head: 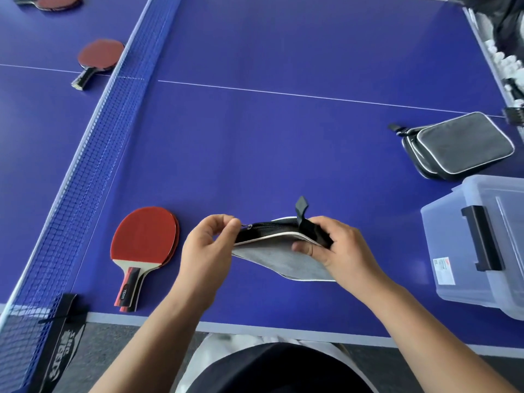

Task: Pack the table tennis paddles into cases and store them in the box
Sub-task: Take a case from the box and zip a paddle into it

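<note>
Grey fabric with white piping forms the paddle case (279, 258) that is held just above the near edge of the blue table (255, 154), between two bare hands. The zipper pull (247, 226) at the case's left end is pinched by the thumb and fingertips of the left hand (205, 246), whose fingers are curled. The right end of the case is gripped by the right hand (338, 249), with the thumb pressed on the grey face and the other fingers wrapped over the black zipped edge; a black strap (302, 209) sticks up beside them.

To the left, close to the net (85, 177), two red-faced paddles (144, 251) are stacked flat on the table, their handles pointed toward the near edge. At the near right, a translucent plastic box (479, 245) with a black latch (482, 238) is seen on the table corner, its lid on. Just beyond it, more black and grey cases (456, 146) are piled together.

Past the net, another red paddle (97, 59) is laid on the far half, and part of one more (54, 1) is cut off by the top left edge. White balls (507, 63) are visible along the far right edge.
</note>
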